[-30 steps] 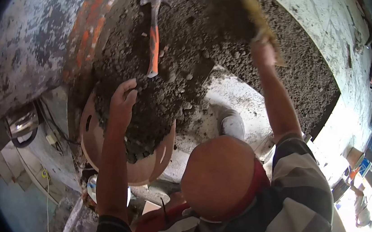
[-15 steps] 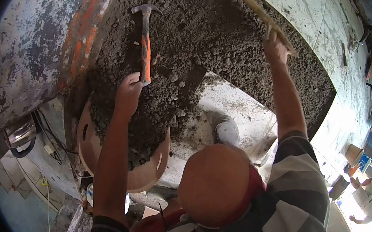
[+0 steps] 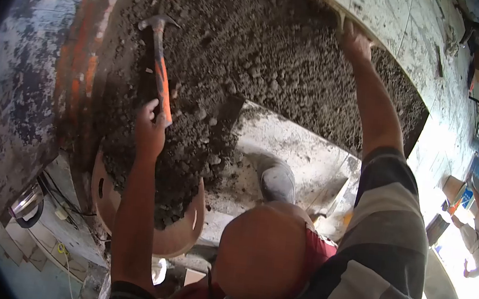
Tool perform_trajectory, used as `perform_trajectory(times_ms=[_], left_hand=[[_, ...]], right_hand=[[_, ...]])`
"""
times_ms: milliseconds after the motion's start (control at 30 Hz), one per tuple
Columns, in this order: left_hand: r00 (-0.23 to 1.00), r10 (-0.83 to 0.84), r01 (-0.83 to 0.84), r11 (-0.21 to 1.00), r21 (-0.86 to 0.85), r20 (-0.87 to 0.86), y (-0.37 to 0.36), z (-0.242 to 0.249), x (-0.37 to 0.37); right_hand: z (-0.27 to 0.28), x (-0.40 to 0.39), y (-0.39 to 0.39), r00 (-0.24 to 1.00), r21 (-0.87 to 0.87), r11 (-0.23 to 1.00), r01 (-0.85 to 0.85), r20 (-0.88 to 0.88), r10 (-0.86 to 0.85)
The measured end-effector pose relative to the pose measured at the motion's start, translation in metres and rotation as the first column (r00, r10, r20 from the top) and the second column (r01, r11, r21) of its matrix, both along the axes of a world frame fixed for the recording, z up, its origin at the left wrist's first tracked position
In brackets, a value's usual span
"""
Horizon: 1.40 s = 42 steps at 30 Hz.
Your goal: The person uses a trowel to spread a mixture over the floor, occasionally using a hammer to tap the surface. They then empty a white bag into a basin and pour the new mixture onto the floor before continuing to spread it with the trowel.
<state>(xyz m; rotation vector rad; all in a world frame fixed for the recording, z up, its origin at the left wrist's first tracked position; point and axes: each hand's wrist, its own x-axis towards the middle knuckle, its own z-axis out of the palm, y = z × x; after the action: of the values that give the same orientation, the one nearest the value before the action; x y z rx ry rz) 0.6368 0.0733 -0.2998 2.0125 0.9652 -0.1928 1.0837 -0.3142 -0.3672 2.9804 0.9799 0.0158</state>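
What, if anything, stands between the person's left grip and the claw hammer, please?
Nothing visible does: the left grip is right beside the orange handle end of the claw hammer, which lies uncovered on the loose, dark gritty mix. Whether the fingers touch the handle, I cannot tell.

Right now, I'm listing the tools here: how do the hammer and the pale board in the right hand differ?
The hammer lies on the loose dark mix; the pale board is gripped by the right hand. The hammer has a grey head and orange-and-dark handle; the pale board shows one plain yellowish tone. In this view, the hammer runs nearly up and down; the pale board slants down to the right. Both are long in shape.
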Motion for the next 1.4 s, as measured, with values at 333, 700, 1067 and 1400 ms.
perform_trajectory(times_ms=[333, 700, 1067, 1400], left_hand=[[0.987, -0.046, 0.065, 0.991, 0.118, -0.153, 0.002, 0.003, 0.028], [0.969, -0.006, 0.046, 0.987, 0.155, -0.245, 0.001, -0.013, 0.05], [0.943, 0.148, -0.089, 0.975, 0.203, -0.298, 0.008, -0.016, 0.065], [0.9, 0.398, -0.392, 0.917, 0.069, -0.179, -0.02, 0.052, -0.013]], right_hand=[[-0.007, 0.013, -0.031, 0.988, -0.148, 0.977, 0.153, 0.001, -0.155], [0.008, 0.018, -0.026, 0.954, -0.169, 0.984, 0.064, -0.278, -0.11], [0.021, -0.03, 0.076, 0.93, 0.055, 0.982, 0.182, -0.333, -0.154], [0.008, -0.051, 0.089, 0.987, -0.019, 1.0, 0.001, -0.163, -0.004]])
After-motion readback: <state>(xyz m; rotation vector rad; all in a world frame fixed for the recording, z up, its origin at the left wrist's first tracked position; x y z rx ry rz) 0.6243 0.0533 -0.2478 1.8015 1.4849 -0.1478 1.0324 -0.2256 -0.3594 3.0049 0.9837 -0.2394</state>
